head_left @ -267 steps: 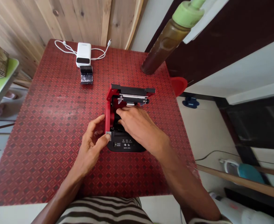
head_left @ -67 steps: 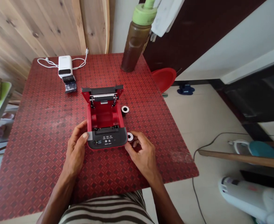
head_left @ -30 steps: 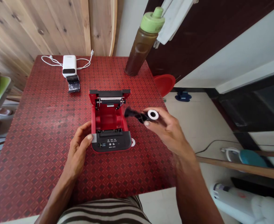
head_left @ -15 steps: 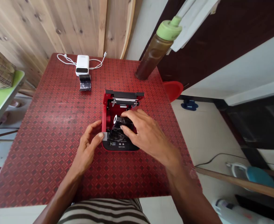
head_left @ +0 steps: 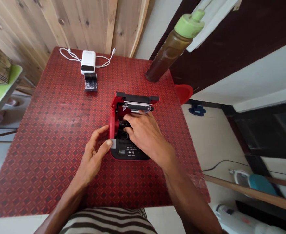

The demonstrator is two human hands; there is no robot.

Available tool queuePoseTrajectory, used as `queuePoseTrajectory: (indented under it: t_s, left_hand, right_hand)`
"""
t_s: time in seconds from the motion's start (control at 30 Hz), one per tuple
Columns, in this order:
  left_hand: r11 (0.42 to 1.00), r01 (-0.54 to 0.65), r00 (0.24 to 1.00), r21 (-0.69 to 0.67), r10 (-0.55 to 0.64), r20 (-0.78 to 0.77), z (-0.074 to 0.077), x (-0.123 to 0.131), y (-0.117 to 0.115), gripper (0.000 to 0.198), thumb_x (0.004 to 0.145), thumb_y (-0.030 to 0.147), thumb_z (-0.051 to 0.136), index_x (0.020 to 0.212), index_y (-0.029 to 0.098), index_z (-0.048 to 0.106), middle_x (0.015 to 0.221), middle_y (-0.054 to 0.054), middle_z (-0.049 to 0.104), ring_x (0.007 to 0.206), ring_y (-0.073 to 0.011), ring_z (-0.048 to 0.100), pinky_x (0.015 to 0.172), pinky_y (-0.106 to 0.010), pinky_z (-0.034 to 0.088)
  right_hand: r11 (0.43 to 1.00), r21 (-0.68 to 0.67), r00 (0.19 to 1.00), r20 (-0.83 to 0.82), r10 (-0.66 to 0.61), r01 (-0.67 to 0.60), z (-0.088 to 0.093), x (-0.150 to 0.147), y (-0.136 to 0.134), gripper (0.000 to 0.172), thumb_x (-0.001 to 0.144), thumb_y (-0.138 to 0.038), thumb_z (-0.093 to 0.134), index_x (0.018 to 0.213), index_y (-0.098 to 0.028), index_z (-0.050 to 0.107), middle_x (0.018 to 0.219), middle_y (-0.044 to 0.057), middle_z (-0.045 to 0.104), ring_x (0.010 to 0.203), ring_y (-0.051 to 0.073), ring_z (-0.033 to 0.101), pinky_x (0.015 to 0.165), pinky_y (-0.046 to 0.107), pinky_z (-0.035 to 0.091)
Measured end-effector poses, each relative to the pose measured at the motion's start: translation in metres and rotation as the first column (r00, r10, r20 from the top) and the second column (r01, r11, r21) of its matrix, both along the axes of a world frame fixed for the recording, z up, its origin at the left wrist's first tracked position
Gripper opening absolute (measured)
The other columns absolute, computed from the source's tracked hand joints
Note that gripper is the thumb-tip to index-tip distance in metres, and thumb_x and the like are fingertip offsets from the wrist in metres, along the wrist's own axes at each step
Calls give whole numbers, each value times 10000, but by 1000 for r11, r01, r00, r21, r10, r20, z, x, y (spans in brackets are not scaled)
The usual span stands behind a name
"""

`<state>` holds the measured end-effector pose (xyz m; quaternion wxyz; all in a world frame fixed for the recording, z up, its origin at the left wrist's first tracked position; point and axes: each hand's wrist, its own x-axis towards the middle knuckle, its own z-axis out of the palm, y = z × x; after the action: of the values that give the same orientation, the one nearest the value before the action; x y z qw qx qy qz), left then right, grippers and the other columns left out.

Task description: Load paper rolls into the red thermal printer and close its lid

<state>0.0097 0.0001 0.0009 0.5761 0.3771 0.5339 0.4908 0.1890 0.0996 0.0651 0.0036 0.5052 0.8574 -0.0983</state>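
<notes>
A red and black printer [head_left: 130,152] sits on the table with its lid raised at the far side. Its roller and open compartment show. My left hand [head_left: 96,149] grips the printer's near left corner, thumb on top by a grey patch and curled fingers along the side. Inside the compartment, the fingers of my right hand [head_left: 145,133] are around a black film roll [head_left: 122,124]. The right hand covers most of the roll, and its white core is out of sight.
A white power bank [head_left: 88,60] with a white cable lies at the table's back left, a black film piece [head_left: 91,83] before it. A tall brown bottle [head_left: 169,52] with a green cap stands at the back right. The red patterned table [head_left: 47,156] ends near my lap.
My right hand has lowered the black roll into the printer's compartment, and its white core end no longer shows. The left hand stays on the corner. The view has shifted slightly.
</notes>
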Motion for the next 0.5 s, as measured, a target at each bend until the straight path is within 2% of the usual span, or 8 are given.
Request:
queuePoseTrajectory:
  t_s: [0.13, 0.23, 0.3, 0.37, 0.43, 0.5]
  left_hand:
    - [1000, 0, 1000, -12, 0, 1, 2, 0, 0, 550, 1032, 549, 781, 1486, 248, 706, 1530, -121, 756, 1432, -347, 704, 1234, -536, 549]
    - [1000, 3, 1000, -8, -3, -6, 2, 0, 1, 550, 1029, 557, 783, 1479, 248, 714, 1522, -124, 759, 1412, -346, 714, 1219, -532, 560]
    - [1000, 6, 1000, -6, -6, -7, 2, 0, 1, 547, 1030, 559, 782, 1476, 248, 717, 1525, -126, 758, 1403, -347, 721, 1216, -534, 563]
    - [1000, 6, 1000, -4, -6, -7, 1, 0, 1, 541, 1032, 558, 781, 1473, 250, 718, 1535, -126, 756, 1403, -347, 723, 1217, -539, 562]
    - [1000, 4, 1000, -2, -4, -9, 1, 0, 0, 534, 1036, 556, 780, 1471, 251, 717, 1549, -126, 751, 1406, -345, 725, 1217, -540, 564]
    - [1000, 3, 1000, 4, -3, -13, 0, 0, -1, 535, 1039, 553, 781, 1473, 247, 713, 1559, -130, 749, 1408, -342, 729, 1213, -532, 569]
  right_hand:
    - [1000, 7, 1000, 18, 2, -2, -7, -2, 6, 224, 1018, -68, 638, 1038, -176, 834, 1148, 166, 872, 1162, 343, 775, 1073, 472, 504]
    - [1000, -24, 1000, 9, 5, -5, -9, -1, 8, 213, 1031, -79, 646, 1037, -163, 842, 1164, 172, 874, 1205, 372, 782, 1122, 523, 514]
    - [1000, -18, 997, -69, 21, -22, -8, 5, 5, 224, 1046, -87, 650, 1136, -154, 845, 1260, 175, 870, 1283, 395, 768, 1168, 568, 514]
    - [999, 22, 978, -207, 38, -34, -5, 15, -2, 320, 1075, -61, 596, 1261, -166, 833, 1346, 154, 858, 1307, 366, 770, 1169, 558, 543]
    - [997, 40, 933, -353, 73, -63, 0, 29, -12, 385, 1112, -53, 538, 1315, -204, 828, 1357, 110, 862, 1263, 301, 793, 1135, 501, 592]
    - [992, 21, 880, -460, 121, -126, 3, 43, -23, 333, 1144, -116, 574, 1319, -235, 831, 1329, 71, 872, 1225, 259, 805, 1111, 460, 625]
